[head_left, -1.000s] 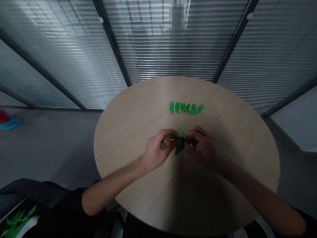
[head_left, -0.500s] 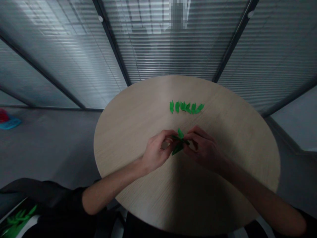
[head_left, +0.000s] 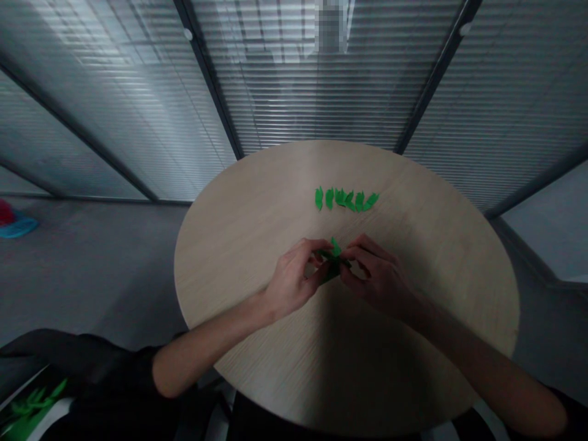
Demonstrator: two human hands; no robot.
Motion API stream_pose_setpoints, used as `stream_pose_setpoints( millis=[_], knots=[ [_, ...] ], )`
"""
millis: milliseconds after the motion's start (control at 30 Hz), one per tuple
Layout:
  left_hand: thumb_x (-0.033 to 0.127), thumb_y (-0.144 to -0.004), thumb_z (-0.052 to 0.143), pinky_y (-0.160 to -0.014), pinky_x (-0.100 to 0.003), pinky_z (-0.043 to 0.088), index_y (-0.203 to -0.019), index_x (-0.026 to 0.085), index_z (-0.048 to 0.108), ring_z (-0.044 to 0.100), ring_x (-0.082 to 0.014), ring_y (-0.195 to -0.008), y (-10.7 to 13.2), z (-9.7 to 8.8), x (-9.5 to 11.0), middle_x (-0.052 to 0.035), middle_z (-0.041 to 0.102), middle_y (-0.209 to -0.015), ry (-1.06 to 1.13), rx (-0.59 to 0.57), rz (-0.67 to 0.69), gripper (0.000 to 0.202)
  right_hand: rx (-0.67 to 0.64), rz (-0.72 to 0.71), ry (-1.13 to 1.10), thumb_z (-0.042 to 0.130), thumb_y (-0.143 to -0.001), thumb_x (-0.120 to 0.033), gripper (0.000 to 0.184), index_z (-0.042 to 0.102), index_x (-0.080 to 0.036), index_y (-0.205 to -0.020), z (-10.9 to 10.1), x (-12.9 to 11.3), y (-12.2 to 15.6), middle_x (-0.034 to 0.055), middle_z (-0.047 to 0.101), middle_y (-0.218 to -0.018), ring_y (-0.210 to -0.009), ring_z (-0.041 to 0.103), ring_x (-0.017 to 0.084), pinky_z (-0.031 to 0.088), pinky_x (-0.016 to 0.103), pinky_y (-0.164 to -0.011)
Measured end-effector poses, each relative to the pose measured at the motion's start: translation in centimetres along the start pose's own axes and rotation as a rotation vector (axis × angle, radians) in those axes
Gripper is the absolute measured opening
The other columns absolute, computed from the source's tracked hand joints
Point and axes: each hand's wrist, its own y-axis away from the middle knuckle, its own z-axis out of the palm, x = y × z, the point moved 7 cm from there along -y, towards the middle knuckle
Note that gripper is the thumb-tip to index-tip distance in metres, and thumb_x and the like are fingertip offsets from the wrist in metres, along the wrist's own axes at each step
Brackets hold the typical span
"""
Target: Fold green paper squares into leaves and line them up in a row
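Note:
Over the middle of the table, my left hand (head_left: 294,275) and my right hand (head_left: 381,275) meet at a green leaf-like piece (head_left: 335,247) with several pointed lobes. My left thumb and fingers pinch its left side. On the right side, the thumb and fingers of my right hand are closed on it. One bright lobe points away from me between the fingertips, while darker parts lie below and are partly covered by the fingers. Beyond my hands, a row of several small green leaf-shaped pieces (head_left: 345,198) lies on the tabletop.
The round wooden table (head_left: 229,245) stands close to glass panels with blinds (head_left: 316,104). At the lower left, more green leaf-like pieces (head_left: 39,401) sit in a container beside a dark sleeve. A red and blue object (head_left: 17,226) is on the floor at far left.
The left fingers have shifted slightly, and the lower dark lobe of the green piece has tilted and now shows less. The row of pieces has not moved.

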Motion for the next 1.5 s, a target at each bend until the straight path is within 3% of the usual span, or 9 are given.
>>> stream_pose_setpoints(
  millis=[167,333,667,900,1133,1500],
  knots=[
    [0.014,-0.095,0.064,-0.071,-0.027,0.061,-0.116,0.018,0.061,0.072,-0.0151,-0.08,0.1,-0.1,0.1,-0.0072,0.074,-0.099,-0.004,0.016,0.021,0.022,-0.001,-0.063,0.009,0.058,-0.096,-0.015,0.01,0.065,-0.022,-0.095,-0.3,-0.7,0.0,0.0033,0.066,-0.089,-0.068,0.06,0.015,0.05,0.028,-0.061],
    [0.01,-0.095,0.062,-0.073,-0.027,0.062,-0.117,0.017,0.062,0.072,-0.0148,-0.082,0.0,-0.3,0.0,-0.0072,0.075,-0.101,-0.003,0.035,0.013,0.024,-0.018,-0.007,0.054,0.06,-0.097,-0.019,0.006,0.065,-0.02,-0.097,-0.1,-0.2,0.0,0.0051,0.066,-0.092,-0.068,0.061,0.015,0.049,0.029,-0.061],
    [0.017,-0.097,0.065,-0.068,-0.026,0.063,-0.119,0.019,0.064,0.075,-0.0164,-0.081,0.2,-0.2,-0.4,-0.0076,0.078,-0.1,0.056,0.017,-0.106,0.022,0.035,0.007,0.019,0.062,-0.093,-0.016,0.007,0.066,-0.022,-0.092,-0.1,0.0,0.1,0.0028,0.066,-0.087,-0.071,0.062,0.016,0.05,0.028,-0.063],
    [0.014,-0.096,0.065,-0.066,-0.025,0.059,-0.109,0.017,0.066,0.071,-0.0156,-0.075,0.0,-0.3,0.0,-0.006,0.075,-0.09,0.003,0.03,-0.002,0.014,0.01,0.034,0.012,0.062,-0.094,-0.018,0.004,0.065,-0.021,-0.092,-0.1,0.1,0.0,0.0035,0.065,-0.09,-0.062,0.055,0.013,0.045,0.027,-0.056],
    [0.01,-0.093,0.067,-0.066,-0.022,0.058,-0.109,0.017,0.067,0.072,-0.0142,-0.078,-0.3,-0.5,0.4,-0.0058,0.077,-0.093,0.028,0.062,0.007,0.017,0.017,0.068,-0.032,0.063,-0.092,-0.017,0.007,0.067,-0.021,-0.095,-0.1,0.3,0.1,0.0019,0.066,-0.089,-0.056,0.05,0.01,0.044,0.026,-0.054],
    [0.016,-0.098,0.065,-0.067,-0.024,0.058,-0.106,0.016,0.068,0.071,-0.0138,-0.078,-0.2,-0.4,0.4,-0.0065,0.077,-0.095,0.033,0.047,0.004,0.009,0.077,0.085,-0.122,0.066,-0.087,-0.013,0.006,0.065,-0.019,-0.086,-0.2,0.5,-0.1,-0.0012,0.057,-0.081,-0.058,0.048,0.01,0.043,0.024,-0.056]
  ],
)
